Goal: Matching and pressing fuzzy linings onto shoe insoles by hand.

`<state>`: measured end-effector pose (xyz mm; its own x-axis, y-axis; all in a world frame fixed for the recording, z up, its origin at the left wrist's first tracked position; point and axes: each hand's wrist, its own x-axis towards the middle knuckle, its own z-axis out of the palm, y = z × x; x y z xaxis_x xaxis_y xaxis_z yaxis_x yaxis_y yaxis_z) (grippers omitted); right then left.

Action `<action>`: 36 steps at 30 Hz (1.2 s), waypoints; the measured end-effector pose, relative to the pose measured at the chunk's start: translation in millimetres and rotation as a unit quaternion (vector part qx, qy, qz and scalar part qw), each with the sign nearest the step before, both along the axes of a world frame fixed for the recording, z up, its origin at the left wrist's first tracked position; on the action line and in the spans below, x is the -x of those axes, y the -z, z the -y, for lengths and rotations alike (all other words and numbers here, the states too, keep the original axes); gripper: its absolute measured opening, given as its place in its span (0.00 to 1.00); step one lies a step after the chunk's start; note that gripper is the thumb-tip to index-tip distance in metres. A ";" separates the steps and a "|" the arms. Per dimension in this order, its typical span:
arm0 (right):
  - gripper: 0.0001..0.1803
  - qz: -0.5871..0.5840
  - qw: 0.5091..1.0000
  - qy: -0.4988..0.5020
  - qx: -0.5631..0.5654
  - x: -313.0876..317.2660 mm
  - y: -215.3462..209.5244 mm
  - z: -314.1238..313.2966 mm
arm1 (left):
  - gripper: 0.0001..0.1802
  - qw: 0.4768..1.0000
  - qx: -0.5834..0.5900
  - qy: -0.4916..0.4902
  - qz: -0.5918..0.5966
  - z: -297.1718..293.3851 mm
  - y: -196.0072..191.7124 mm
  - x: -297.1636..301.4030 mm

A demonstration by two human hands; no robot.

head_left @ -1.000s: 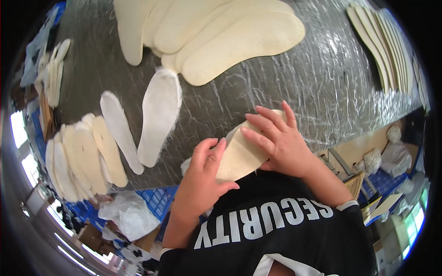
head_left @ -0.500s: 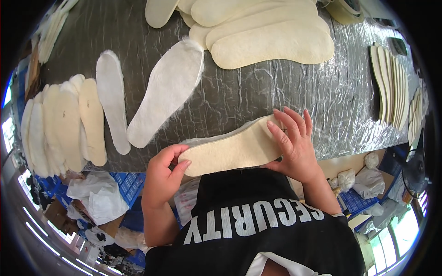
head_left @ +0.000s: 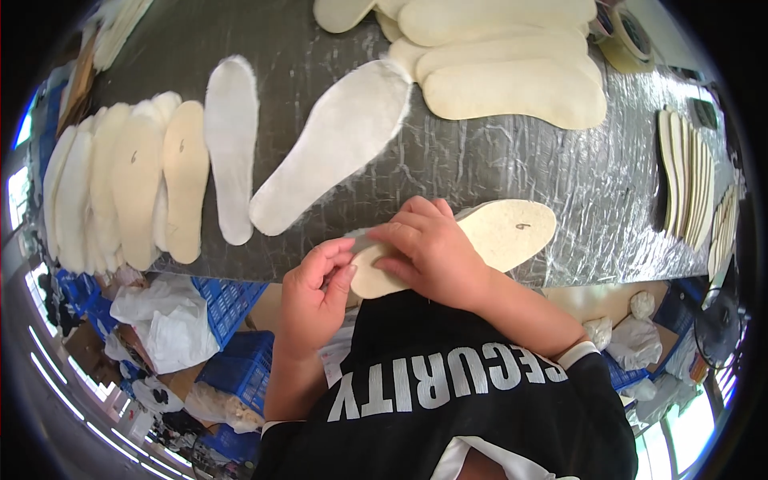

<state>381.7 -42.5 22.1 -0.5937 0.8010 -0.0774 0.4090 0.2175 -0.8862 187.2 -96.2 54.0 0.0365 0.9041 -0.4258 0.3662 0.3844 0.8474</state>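
On the foil-wrapped table [head_left: 512, 164], both hands press a cream insole [head_left: 500, 234]

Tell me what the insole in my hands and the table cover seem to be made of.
Insole: probably pressed fibreboard or felt, matte cream with a speckled face. Table cover: likely clear plastic film over grey, since it is wrinkled and glossy.

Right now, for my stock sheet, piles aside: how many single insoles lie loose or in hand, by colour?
Fluffy white fleece insoles, single on the grey film-wrapped table: 2
Cream flat insole held by left hand and right hand: 1
Total: 3
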 end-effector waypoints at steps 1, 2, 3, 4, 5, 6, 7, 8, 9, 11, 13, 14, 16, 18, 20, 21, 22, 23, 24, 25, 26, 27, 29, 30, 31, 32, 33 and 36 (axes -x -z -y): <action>0.18 -0.003 1.000 -0.008 -0.001 2.8 0.1 -1.0 | 0.14 0.998 0.003 -0.040 0.038 2.2 0.0 3.2; 0.14 -0.009 1.000 0.006 -0.007 0.9 0.3 -1.6 | 0.12 0.995 0.016 -0.092 0.027 4.3 6.7 7.6; 0.11 -0.018 1.000 0.016 -0.014 -0.6 -0.3 -0.4 | 0.12 0.994 0.014 -0.105 0.023 8.9 13.4 15.5; 0.07 -0.019 1.000 0.006 0.007 -2.7 -3.4 -1.0 | 0.12 0.991 0.044 -0.125 0.007 12.0 20.8 24.3; 0.07 -0.021 1.000 -0.006 0.007 -2.5 -5.2 0.0 | 0.12 0.987 0.074 -0.145 -0.009 15.3 27.2 30.9; 0.07 -0.025 1.000 0.004 0.005 -2.8 -6.4 0.2 | 0.12 0.986 0.083 -0.144 -0.002 14.8 31.8 30.9; 0.06 -0.030 0.999 0.013 0.004 -2.7 -7.6 0.2 | 0.12 0.985 0.082 -0.154 0.000 14.7 33.8 29.8; 0.06 -0.018 1.000 0.006 0.014 -2.4 -9.5 -0.6 | 0.12 0.984 0.107 -0.142 0.005 13.8 34.0 27.2; 0.06 -0.015 1.000 -0.002 0.013 -2.5 -10.7 -1.6 | 0.12 0.983 0.131 -0.128 0.012 11.9 34.1 24.3; 0.07 -0.003 1.000 -0.014 0.024 -2.2 -12.2 -3.7 | 0.12 0.981 0.134 -0.137 0.028 11.8 38.9 23.1; 0.07 0.000 0.999 -0.021 0.029 -1.5 -10.1 -3.0 | 0.09 0.976 0.176 -0.110 0.071 10.7 42.3 22.6; 0.07 -0.001 0.999 -0.014 0.034 -0.6 -9.2 -2.9 | 0.06 0.974 0.180 -0.113 0.077 9.7 42.3 21.1; 0.07 0.001 0.999 -0.008 0.039 -0.2 -7.6 -3.0 | 0.05 0.974 0.183 -0.102 0.080 6.0 39.8 19.3; 0.07 0.004 0.999 0.005 0.037 0.2 -6.3 -3.0 | 0.04 0.975 0.186 -0.091 0.082 7.4 41.6 20.3; 0.07 -0.005 0.999 0.021 0.048 1.7 -6.3 -2.4 | 0.02 0.991 0.061 -0.057 0.107 13.4 48.0 23.6; 0.06 -0.014 0.997 0.040 0.061 1.8 -6.0 -2.1 | 0.02 0.991 0.061 -0.059 0.108 13.5 48.2 22.3; 0.06 -0.013 0.997 0.038 0.061 1.6 -5.8 -1.8 | 0.02 0.983 0.039 -0.084 0.160 13.4 48.1 20.4; 0.06 -0.014 0.996 0.053 0.077 1.4 -5.6 -1.6 | 0.02 0.971 0.016 -0.108 0.210 13.4 47.7 19.2; 0.06 -0.016 0.993 0.070 0.093 0.7 -5.2 -1.4 | 0.02 0.971 0.015 -0.108 0.212 13.2 47.2 18.9; 0.06 -0.014 0.993 0.069 0.092 -0.4 -3.3 -0.2 | 0.02 0.964 0.026 -0.110 0.240 13.3 46.5 19.1; 0.05 -0.028 0.987 0.093 0.125 -1.7 -0.1 1.6 | 0.02 0.957 0.037 -0.111 0.267 13.5 45.9 18.7; 0.05 -0.042 0.980 0.116 0.158 -2.3 2.1 3.2 | 0.02 0.956 0.036 -0.111 0.267 14.0 45.2 17.7; 0.05 -0.052 0.977 0.125 0.166 -2.1 3.6 4.8 | 0.02 0.951 0.038 -0.120 0.282 14.7 44.1 15.3; 0.05 -0.062 0.973 0.136 0.175 -2.1 4.1 5.2 | 0.02 0.951 0.038 -0.120 0.283 14.5 43.6 15.3; 0.05 -0.062 0.973 0.136 0.175 -2.4 4.6 5.5 | 0.02 0.951 0.050 -0.112 0.284 14.4 43.0 15.8; 0.05 -0.063 0.975 0.137 0.165 -2.8 5.1 5.7 | 0.02 0.951 0.063 -0.104 0.285 14.1 42.3 15.9; 0.05 -0.066 0.976 0.138 0.155 -2.7 5.3 5.6 | 0.02 0.951 0.063 -0.104 0.285 13.4 41.3 14.6; 0.05 -0.067 0.975 0.143 0.157 -2.8 4.3 5.8 | 0.03 0.948 0.051 -0.123 0.290 11.9 39.6 9.8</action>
